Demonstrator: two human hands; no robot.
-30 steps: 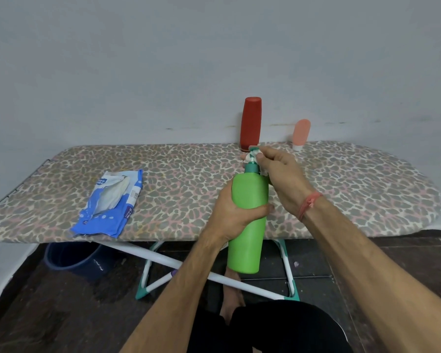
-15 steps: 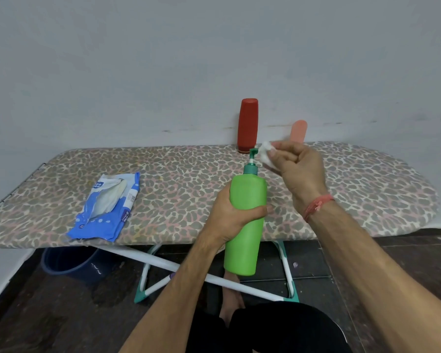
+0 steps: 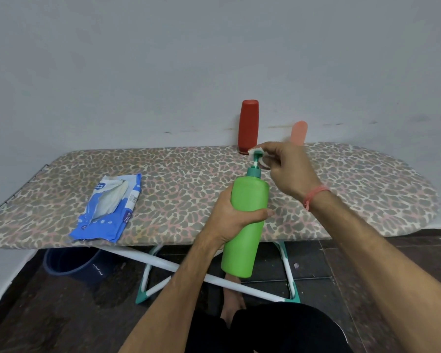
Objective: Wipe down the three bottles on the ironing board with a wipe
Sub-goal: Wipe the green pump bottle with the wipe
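My left hand (image 3: 229,215) grips a tall green pump bottle (image 3: 245,225) around its middle, held upright in front of the ironing board (image 3: 189,189). My right hand (image 3: 288,169) pinches a white wipe (image 3: 261,159) around the bottle's teal pump head. A red bottle (image 3: 248,126) stands upright at the board's far edge against the wall. A small salmon-pink bottle (image 3: 299,132) stands to its right, its lower part hidden behind my right hand.
A blue wipe packet (image 3: 107,210) lies open on the left part of the leopard-print board. Under the board are its white and teal legs (image 3: 163,263) and a dark blue bucket (image 3: 71,261). A grey wall rises directly behind the board.
My right hand had drawn the wipe away to the right of the pump; now it is back on the pump head with the wipe around it. The left hand's hold is unchanged.
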